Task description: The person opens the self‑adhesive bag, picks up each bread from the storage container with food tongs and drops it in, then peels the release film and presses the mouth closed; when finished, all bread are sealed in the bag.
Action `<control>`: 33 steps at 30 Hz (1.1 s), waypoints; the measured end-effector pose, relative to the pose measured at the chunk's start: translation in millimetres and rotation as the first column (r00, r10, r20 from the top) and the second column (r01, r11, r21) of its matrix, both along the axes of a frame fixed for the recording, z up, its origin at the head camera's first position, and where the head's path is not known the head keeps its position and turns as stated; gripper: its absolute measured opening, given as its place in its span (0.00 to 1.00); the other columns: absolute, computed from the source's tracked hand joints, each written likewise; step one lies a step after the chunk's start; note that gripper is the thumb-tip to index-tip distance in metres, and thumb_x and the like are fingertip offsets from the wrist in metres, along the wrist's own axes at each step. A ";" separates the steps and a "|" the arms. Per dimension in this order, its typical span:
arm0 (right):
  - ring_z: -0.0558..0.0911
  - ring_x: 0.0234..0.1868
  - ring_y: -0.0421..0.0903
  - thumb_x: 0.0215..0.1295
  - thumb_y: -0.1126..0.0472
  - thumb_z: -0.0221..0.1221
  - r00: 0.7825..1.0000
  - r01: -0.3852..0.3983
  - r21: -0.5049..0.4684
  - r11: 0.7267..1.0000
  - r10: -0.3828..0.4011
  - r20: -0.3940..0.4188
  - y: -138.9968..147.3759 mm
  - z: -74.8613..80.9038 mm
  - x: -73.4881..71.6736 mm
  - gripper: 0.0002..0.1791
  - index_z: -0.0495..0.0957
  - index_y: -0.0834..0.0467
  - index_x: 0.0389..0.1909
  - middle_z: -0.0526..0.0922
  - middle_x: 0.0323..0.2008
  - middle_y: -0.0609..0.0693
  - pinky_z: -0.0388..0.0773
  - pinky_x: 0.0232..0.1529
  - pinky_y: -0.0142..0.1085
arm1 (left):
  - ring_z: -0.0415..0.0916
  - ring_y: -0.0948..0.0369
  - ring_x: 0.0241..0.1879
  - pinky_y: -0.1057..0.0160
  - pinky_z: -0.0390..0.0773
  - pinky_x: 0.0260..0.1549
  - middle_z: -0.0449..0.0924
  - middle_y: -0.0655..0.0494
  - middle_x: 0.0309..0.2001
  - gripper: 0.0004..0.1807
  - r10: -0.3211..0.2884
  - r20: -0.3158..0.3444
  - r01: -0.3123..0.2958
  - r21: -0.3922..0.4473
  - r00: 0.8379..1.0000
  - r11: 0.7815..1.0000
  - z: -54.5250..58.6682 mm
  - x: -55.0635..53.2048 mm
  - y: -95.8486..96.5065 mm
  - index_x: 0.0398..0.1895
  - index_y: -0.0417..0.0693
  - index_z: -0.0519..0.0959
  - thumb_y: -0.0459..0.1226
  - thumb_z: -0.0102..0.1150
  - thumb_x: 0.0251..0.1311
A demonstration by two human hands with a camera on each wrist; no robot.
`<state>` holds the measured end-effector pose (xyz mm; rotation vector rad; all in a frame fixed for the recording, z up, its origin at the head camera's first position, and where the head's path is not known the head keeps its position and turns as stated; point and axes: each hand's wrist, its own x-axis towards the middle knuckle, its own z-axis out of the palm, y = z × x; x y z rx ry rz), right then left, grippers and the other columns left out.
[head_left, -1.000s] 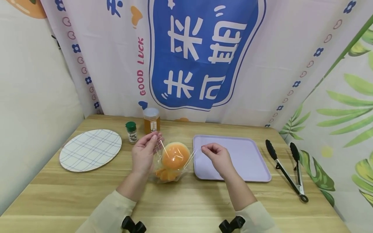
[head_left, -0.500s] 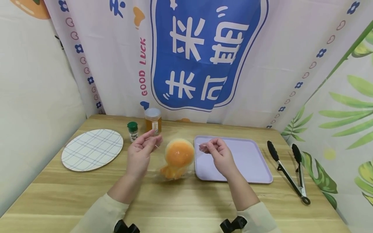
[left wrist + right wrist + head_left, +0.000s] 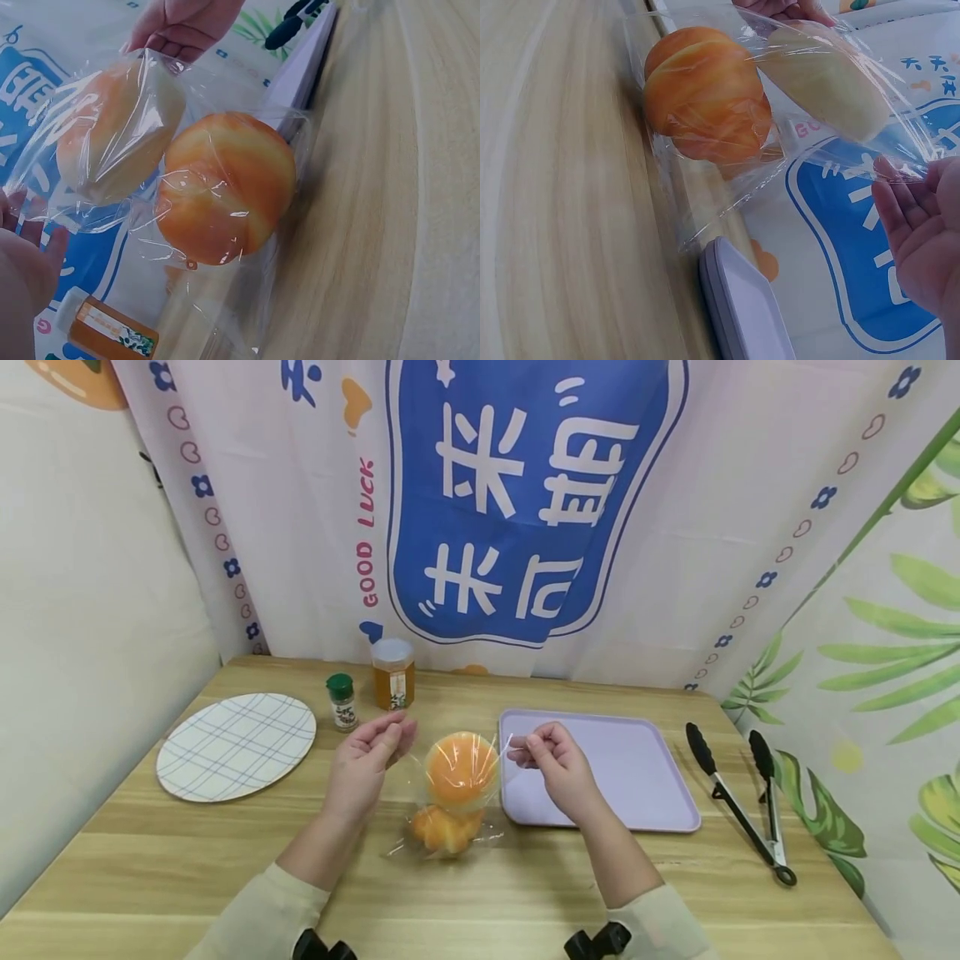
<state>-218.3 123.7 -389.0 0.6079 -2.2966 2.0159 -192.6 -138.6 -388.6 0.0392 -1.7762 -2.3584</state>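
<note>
A clear plastic bag (image 3: pixel 489 837) hangs between my two hands over the table. Inside it, a round golden bun (image 3: pixel 461 770) is on top and a ridged bread roll (image 3: pixel 445 828) below, both also plain in the left wrist view. My left hand (image 3: pixel 367 760) pinches the bag's upper left edge between thumb and fingers. On the other side, my right hand (image 3: pixel 561 768) pinches the upper right edge, its fingertips overlapping the lilac tray (image 3: pixel 622 768) in the head view. From the right wrist, the film (image 3: pixel 705 217) looks stretched between the hands.
To the left lies an oval checked plate (image 3: pixel 236 747). A green-capped shaker (image 3: pixel 342 703) and a jar of amber contents (image 3: pixel 393 675) stand at the back. Black-tipped tongs (image 3: pixel 742 810) lie spread at the right, near the table's edge. A printed curtain (image 3: pixel 300 527) hangs behind.
The bag with the breads swung upward half a second ago and now hangs lower, the ridged roll fully below the bun. My left hand has shifted slightly left and down.
</note>
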 end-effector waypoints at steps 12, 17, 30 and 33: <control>0.85 0.36 0.32 0.76 0.66 0.45 0.998 0.021 -0.020 1.000 -0.020 0.056 -0.6 -2.9 -2.7 0.08 0.65 0.69 0.45 0.81 0.47 0.74 0.84 0.43 0.28 | 0.84 0.67 0.47 0.67 0.82 0.52 0.87 0.66 0.42 0.09 -0.211 -0.034 0.212 0.042 0.977 0.976 -9.6 -0.8 -5.7 0.47 0.45 0.81 0.29 0.56 0.66; 0.86 0.36 0.34 0.72 0.66 0.52 0.997 0.053 0.011 0.999 -0.053 0.064 -0.6 1.8 -5.3 0.13 0.72 0.72 0.51 0.87 0.41 0.63 0.85 0.41 0.29 | 0.84 0.67 0.47 0.67 0.82 0.52 0.87 0.65 0.43 0.08 -0.207 -0.017 0.207 0.025 0.978 0.978 -7.7 -2.6 -4.7 0.40 0.51 0.83 0.30 0.57 0.66; 0.87 0.34 0.34 0.68 0.68 0.58 0.990 0.073 -0.006 0.997 -0.071 0.119 9.4 6.3 -13.0 0.15 0.75 0.76 0.49 0.89 0.35 0.49 0.86 0.39 0.28 | 0.86 0.69 0.39 0.70 0.85 0.45 0.88 0.66 0.36 0.20 -0.230 -0.019 0.231 0.091 0.973 0.969 -4.3 -7.5 -12.6 0.28 0.59 0.86 0.25 0.52 0.66; 0.87 0.33 0.34 0.66 0.69 0.59 0.993 0.052 -0.038 0.998 -0.047 0.109 11.0 5.7 -13.3 0.17 0.75 0.77 0.52 0.89 0.34 0.43 0.86 0.38 0.28 | 0.86 0.69 0.37 0.69 0.86 0.43 0.88 0.65 0.33 0.21 -0.232 -0.034 0.234 0.077 0.972 0.969 -7.7 -9.6 -14.5 0.30 0.62 0.86 0.25 0.52 0.66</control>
